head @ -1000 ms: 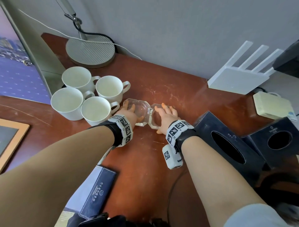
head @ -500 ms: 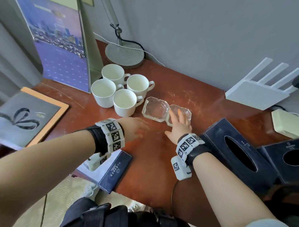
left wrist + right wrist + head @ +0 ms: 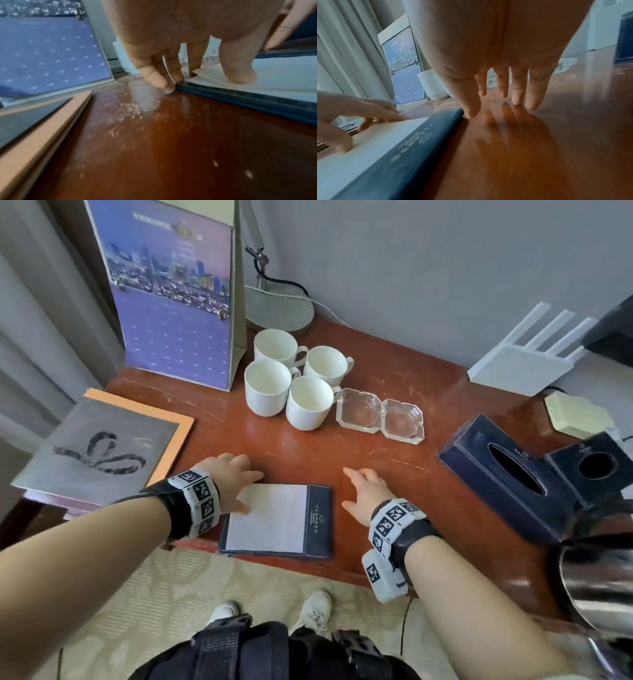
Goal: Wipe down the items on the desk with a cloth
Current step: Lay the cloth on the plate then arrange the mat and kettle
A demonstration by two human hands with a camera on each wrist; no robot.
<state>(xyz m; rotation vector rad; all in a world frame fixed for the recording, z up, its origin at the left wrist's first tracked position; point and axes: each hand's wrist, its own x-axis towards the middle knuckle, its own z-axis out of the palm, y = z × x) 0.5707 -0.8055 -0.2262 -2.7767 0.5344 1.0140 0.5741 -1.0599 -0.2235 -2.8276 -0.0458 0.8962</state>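
From the head camera, a dark blue notepad holder [image 3: 279,518] with a white sheet lay flat at the desk's [image 3: 394,474] near edge. The left hand [image 3: 227,474] rested over its left corner, fingers loosely spread, gripping nothing; the right hand [image 3: 368,491] lay flat just beside its right edge.

The left wrist view showed a finger pressing the paper and others at the holder's [image 3: 248,100] corner, possibly touching it; blur hid the contact.

The right wrist view showed straight fingers [image 3: 518,89] on the wood, thumb against the holder's [image 3: 412,146] edge.
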